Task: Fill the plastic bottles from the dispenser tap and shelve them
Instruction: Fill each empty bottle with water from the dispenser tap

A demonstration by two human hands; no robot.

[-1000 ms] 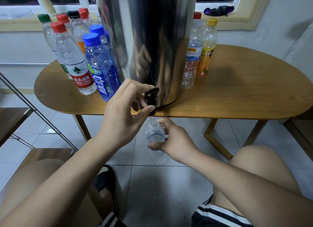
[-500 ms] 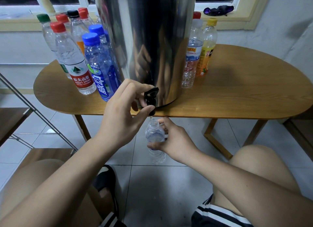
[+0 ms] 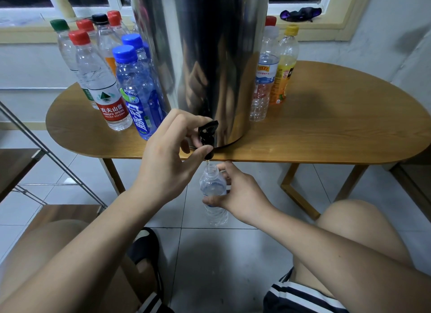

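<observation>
A tall steel dispenser [image 3: 203, 56] stands on the wooden table [image 3: 326, 130], its black tap [image 3: 207, 135] overhanging the front edge. My left hand [image 3: 168, 163] grips the tap, fingers over the lever and thumb under the spout. Below the edge, my right hand [image 3: 238, 196] holds a small uncapped clear bottle [image 3: 213, 191] upright with its mouth right under the spout. A thin stream runs into it. The bottle looks mostly empty, with its lower part showing beneath my fingers.
Several capped bottles [image 3: 105, 86] stand left of the dispenser, two blue ones [image 3: 137, 95] nearest it. Three more bottles [image 3: 272, 70] stand to its right. A metal-framed shelf unit [image 3: 21, 158] sits at the left. My knees and a black sandal [image 3: 144, 249] are over the tiled floor.
</observation>
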